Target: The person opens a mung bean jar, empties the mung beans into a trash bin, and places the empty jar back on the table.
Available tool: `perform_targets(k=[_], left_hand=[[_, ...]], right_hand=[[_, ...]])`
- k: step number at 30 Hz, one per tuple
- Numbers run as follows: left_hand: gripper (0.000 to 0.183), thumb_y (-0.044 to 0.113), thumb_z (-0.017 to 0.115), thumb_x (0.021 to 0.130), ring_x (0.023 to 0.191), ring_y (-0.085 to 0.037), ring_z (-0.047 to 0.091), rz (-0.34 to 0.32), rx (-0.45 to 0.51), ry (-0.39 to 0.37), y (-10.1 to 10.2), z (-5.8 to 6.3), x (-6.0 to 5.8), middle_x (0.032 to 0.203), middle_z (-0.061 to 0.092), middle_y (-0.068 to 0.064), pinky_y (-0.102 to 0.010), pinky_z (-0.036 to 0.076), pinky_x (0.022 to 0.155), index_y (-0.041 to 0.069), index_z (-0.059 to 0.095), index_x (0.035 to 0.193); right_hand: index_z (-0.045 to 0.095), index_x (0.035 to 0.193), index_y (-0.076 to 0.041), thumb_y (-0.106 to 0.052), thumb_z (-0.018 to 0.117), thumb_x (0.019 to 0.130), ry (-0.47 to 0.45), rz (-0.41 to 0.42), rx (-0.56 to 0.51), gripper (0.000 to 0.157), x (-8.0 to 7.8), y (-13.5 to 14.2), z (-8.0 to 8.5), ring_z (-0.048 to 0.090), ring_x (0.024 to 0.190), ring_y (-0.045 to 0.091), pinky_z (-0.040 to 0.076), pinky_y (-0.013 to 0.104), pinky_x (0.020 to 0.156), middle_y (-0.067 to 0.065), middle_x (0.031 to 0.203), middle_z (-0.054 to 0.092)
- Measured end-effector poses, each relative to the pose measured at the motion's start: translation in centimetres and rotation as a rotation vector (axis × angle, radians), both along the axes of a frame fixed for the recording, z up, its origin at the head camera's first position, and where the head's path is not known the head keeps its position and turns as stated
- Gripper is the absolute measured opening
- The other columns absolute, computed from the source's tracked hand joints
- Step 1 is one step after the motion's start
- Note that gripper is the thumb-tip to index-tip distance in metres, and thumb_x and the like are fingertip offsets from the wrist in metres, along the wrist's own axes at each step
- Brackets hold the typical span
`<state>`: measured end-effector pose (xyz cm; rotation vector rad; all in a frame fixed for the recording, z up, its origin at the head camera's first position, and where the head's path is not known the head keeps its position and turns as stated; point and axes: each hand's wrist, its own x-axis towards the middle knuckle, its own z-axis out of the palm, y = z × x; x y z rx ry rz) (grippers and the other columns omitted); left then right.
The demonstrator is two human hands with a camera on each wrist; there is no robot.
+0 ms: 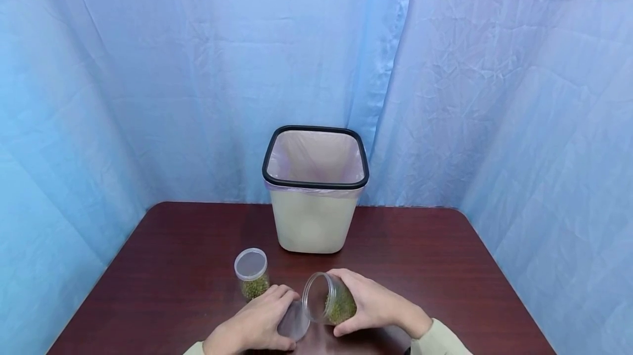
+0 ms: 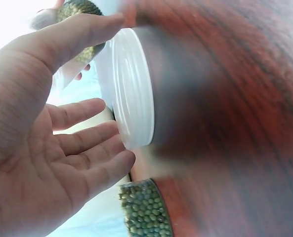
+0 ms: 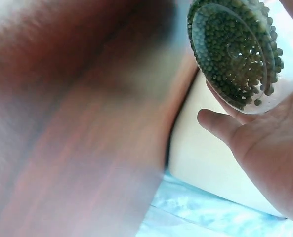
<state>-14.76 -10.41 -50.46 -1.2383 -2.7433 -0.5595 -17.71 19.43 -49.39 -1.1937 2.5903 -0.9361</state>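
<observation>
My right hand [image 1: 371, 303] grips a clear plastic jar [image 1: 318, 300] around its side. The jar is tilted, its open mouth facing left, and green beans [image 3: 230, 49] lie toward its base. My left hand [image 1: 259, 319] holds a translucent lid [image 1: 294, 322] by the rim, thumb on one side and fingers on the other. In the left wrist view the lid [image 2: 134, 89] is close over the tabletop. Just beyond my left hand, a second jar [image 1: 254, 272] stands upright with its lid on and green beans inside.
A cream bin [image 1: 312, 220] with a black rim and a thin liner stands at the middle back of the dark red-brown table [image 1: 420, 256]. Pale blue curtains [image 1: 222, 69] hang behind and on both sides.
</observation>
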Motion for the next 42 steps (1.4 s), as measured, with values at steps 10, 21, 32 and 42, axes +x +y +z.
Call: perform_targets(k=[10,21,32,42], left_hand=[[0.043,0.032,0.079,0.084,0.106,-0.013,0.057,-0.071,-0.029,-0.02,0.3,2.9,-0.3,0.116,0.06,0.003,-0.03,0.052,0.087,0.01,0.066,0.119],[0.03,0.032,0.071,0.095,0.104,-0.01,0.061,-0.072,0.031,0.012,0.4,8.6,-1.2,0.114,0.065,0.004,-0.032,0.053,0.087,0.013,0.068,0.119],[0.028,0.019,0.066,0.098,0.09,-0.009,0.066,0.058,0.138,0.006,-0.4,14.1,-4.1,0.107,0.069,0.0,-0.034,0.055,0.081,0.01,0.061,0.124],[0.023,0.031,0.061,0.102,0.079,-0.01,0.064,0.197,0.209,-0.123,-1.5,19.4,-6.2,0.094,0.069,0.007,-0.034,0.053,0.073,0.013,0.067,0.113]], right_hand=[[0.042,0.147,-0.021,-0.048,0.092,0.07,0.074,-0.033,0.004,0.096,-0.8,0.9,3.0,0.05,0.12,0.008,0.049,0.033,0.097,-0.01,0.135,0.048],[0.044,0.146,-0.025,-0.059,0.088,0.069,0.193,-0.086,-0.003,0.095,-1.7,2.7,6.5,0.041,0.122,0.012,0.047,0.039,0.096,-0.007,0.134,0.047],[0.043,0.147,-0.028,-0.045,0.093,0.068,0.16,-0.068,0.042,0.095,-2.7,5.2,12.7,0.044,0.12,0.01,0.05,0.033,0.089,-0.012,0.132,0.048],[0.043,0.149,-0.016,-0.044,0.089,0.076,0.126,-0.065,0.109,0.091,-3.8,7.0,19.3,0.05,0.115,0.013,0.049,0.03,0.09,-0.004,0.13,0.052]])
